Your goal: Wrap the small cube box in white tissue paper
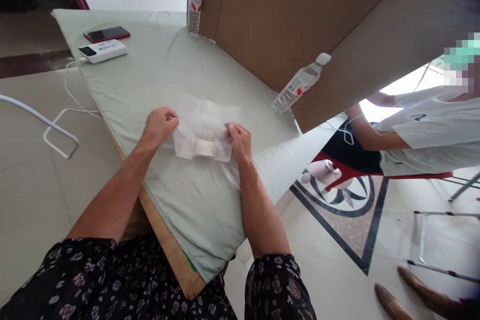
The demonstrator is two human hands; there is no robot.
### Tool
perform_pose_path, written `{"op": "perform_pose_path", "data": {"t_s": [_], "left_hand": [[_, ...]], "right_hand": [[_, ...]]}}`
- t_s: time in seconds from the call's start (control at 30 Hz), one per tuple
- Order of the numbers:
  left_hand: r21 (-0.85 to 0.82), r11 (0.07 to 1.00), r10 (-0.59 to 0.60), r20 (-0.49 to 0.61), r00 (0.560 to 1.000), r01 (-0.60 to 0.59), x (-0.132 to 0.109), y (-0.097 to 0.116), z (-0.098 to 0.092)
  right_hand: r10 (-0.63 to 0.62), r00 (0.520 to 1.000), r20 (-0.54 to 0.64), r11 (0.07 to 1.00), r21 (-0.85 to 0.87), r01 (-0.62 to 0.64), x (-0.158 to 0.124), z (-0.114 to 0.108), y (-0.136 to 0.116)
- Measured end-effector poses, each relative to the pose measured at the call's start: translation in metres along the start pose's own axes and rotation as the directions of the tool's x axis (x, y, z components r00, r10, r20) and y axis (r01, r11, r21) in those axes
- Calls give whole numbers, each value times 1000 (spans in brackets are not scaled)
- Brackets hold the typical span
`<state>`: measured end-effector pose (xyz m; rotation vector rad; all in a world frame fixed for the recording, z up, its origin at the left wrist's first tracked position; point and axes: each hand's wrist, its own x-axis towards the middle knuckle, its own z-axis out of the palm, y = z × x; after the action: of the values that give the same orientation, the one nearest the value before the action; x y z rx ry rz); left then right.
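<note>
A crinkled, translucent wrapping sheet (206,115), much like bubble wrap, lies spread on the cloth-covered table. On its near part rests a small pale beige block (205,148); whether it is a box or a solid piece cannot be made out. My left hand (159,127) pinches the sheet's left edge between thumb and fingers. At the right edge, my right hand (240,141) grips the sheet with thumb and forefinger. The block sits between both hands, touched by neither.
Brown cardboard panels (277,25) stand along the far right side. One water bottle (194,5) is upright; another bottle (300,84) appears tilted beside the panel. A phone (108,34) and a white power bank (103,51) with a cable lie far left. Another person (416,130) sits at right.
</note>
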<state>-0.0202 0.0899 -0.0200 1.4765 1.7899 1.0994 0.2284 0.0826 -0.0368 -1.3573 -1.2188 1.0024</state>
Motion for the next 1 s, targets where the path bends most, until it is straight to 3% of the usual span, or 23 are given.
{"op": "perform_pose_path", "data": {"t_s": [0.13, 0.2, 0.27, 0.37, 0.5, 0.57, 0.63, 0.7, 0.73, 0.77, 0.83, 0.9, 1.0], "left_hand": [[47, 999, 7, -88, 996, -3, 7, -19, -11], [79, 996, 62, -158, 986, -50, -2, -12, -11], [102, 983, 169, -174, 970, -153, -17, 3, -9], [82, 931, 355, 34, 934, -356, -40, 28, -9], [110, 926, 328, 232, 916, -360, -59, 38, -15], [39, 948, 288, 322, 902, -316, -68, 32, -22], [-58, 960, 271, 450, 851, -276, -77, 21, -30], [-31, 962, 243, 539, 806, -270, -86, 10, -34], [16, 955, 243, 533, 811, -296, -89, 6, -34], [69, 938, 262, 503, 824, -340, -92, 3, -32], [168, 880, 347, 413, 842, -445, -94, 0, -24], [218, 824, 425, 372, 825, -522, -94, -1, -15], [232, 812, 410, 427, 806, -536, -92, -5, -3]], "right_hand": [[2, 996, -89, 986, -166, -17, 10, -6, 2], [-77, 985, -155, 972, -233, 39, 6, -14, -6], [-162, 980, -112, 955, -267, 128, -4, -20, -17], [-171, 975, 139, 943, -263, 203, -20, -23, -32], [-162, 921, 355, 931, -253, 262, -38, -23, -41], [-169, 871, 460, 931, -216, 295, -52, -29, -43], [-103, 785, 611, 935, -210, 286, -68, -39, -43], [-4, 700, 714, 927, -260, 271, -84, -50, -42], [28, 690, 724, 919, -290, 267, -90, -53, -41], [38, 708, 705, 910, -317, 268, -94, -56, -40], [-15, 800, 600, 886, -363, 289, -94, -54, -38], [-136, 866, 481, 837, -412, 361, -85, -42, -36], [-270, 853, 447, 718, -497, 488, -67, -13, -30]]}}
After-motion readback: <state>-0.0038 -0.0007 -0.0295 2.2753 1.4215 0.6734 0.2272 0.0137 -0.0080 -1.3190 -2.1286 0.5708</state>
